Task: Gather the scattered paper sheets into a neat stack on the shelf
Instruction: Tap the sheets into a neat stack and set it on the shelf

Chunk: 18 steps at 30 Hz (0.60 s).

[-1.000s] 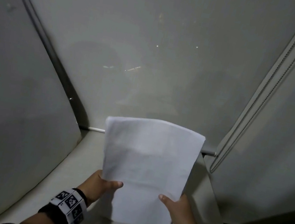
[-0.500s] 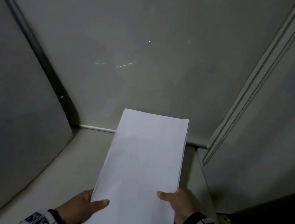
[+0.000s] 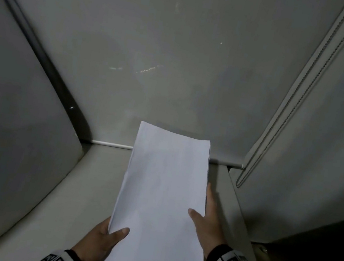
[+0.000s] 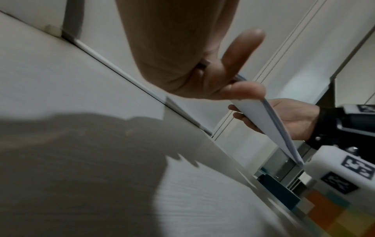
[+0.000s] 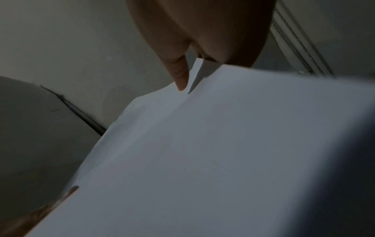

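Note:
A squared stack of white paper sheets (image 3: 164, 199) hangs above the pale shelf (image 3: 80, 183), long side pointing toward the back wall. My left hand (image 3: 102, 239) pinches its near left corner, thumb on top and fingers underneath. My right hand (image 3: 208, 223) holds the right long edge, thumb on the top sheet and fingers below. In the left wrist view the paper stack (image 4: 270, 123) shows edge-on between my left hand (image 4: 233, 86) and right hand (image 4: 284, 117), clear of the shelf (image 4: 101, 144). In the right wrist view the paper stack (image 5: 202, 152) fills the frame under my right thumb (image 5: 178, 77).
Grey panels close the shelf in: a left wall (image 3: 8, 125), a back wall (image 3: 168, 50) and a right side panel (image 3: 325, 133) with a looped bead cord (image 3: 282, 117). A thin white rail (image 3: 109, 144) runs along the back edge. Coloured floor tiles (image 4: 334, 216) lie beyond the shelf's front.
The sheets were crumpled and held upright a second ago; they now lie flatter and squared, tipped toward the back. My right hand slid forward along the right edge.

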{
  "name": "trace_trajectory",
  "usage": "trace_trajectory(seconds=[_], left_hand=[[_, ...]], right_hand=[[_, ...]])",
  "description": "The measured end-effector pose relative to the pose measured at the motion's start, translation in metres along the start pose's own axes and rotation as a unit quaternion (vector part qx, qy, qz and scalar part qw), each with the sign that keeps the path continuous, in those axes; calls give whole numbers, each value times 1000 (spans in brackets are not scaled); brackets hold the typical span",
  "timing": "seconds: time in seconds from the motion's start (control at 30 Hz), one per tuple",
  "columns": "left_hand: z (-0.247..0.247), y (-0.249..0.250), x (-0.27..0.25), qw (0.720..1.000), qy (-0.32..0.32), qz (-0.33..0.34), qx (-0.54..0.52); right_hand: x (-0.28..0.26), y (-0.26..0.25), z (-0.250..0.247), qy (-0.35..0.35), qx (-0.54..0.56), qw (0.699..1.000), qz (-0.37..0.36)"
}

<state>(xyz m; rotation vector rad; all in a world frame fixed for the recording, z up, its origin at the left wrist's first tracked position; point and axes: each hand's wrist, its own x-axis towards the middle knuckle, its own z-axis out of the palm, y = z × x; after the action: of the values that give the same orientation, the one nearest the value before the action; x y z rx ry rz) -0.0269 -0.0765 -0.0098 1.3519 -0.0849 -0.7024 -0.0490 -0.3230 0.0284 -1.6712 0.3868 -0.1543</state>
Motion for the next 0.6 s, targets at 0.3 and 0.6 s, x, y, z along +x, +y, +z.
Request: trace_trajectory(seconds=[0.3, 0.6], left_hand=[[-2, -11, 22, 998, 34, -27, 40], [1, -20, 60, 995, -5, -79, 67]], right_hand=[[-6, 15, -12, -106, -94, 985, 96], [-2, 51, -24, -67, -67, 988, 121]])
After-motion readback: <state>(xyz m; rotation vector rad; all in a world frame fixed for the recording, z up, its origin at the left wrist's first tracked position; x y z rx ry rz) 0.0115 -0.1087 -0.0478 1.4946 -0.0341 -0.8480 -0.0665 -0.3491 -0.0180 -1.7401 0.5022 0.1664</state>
